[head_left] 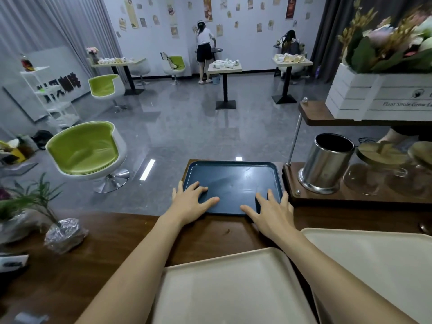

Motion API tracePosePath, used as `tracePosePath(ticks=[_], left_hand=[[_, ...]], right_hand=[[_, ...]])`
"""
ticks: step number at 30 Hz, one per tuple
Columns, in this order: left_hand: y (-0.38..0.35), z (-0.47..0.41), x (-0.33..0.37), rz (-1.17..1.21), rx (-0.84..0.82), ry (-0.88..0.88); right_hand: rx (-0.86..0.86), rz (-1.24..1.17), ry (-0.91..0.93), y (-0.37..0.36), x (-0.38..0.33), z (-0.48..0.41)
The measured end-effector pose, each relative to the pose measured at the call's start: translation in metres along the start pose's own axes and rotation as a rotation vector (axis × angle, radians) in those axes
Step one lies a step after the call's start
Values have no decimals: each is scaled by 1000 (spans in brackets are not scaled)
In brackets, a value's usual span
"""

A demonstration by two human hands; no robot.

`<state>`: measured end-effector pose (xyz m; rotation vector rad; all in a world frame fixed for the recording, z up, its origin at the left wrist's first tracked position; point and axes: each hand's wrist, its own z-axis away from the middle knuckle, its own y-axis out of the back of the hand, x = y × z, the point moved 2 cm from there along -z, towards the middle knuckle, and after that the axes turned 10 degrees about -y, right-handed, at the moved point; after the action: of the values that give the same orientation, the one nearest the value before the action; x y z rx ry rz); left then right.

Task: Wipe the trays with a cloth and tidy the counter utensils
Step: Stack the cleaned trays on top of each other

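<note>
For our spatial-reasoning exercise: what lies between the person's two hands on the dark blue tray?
Head view: the left hand and right hand rest flat on the near edge of the dark blue tray; between them lies only bare tray surface and rim.

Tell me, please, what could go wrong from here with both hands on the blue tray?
1. The blue tray lies near the counter's far edge. With the left hand and right hand flat on it, a forward push could slide it onto the floor.
2. The wooden stand bearing the steel canister sits just right of the tray, so a sideways shove may jolt it.
3. Neither hand holds a cloth, so wiping cannot begin yet.
</note>
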<state>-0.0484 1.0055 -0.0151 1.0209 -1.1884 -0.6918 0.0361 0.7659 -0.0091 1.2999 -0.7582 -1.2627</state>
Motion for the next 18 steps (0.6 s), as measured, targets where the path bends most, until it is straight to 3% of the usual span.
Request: tracePosePath(ticks=[6,10,18], left_hand=[[2,59,17,34,164,-16],[-5,127,33,64,220,35],[-39,266,51,106,299,212]], right_hand=[[69,-128,213,2,18,35],[-52,-212,334,4,34,87],[-34,49,415,-4,90,169]])
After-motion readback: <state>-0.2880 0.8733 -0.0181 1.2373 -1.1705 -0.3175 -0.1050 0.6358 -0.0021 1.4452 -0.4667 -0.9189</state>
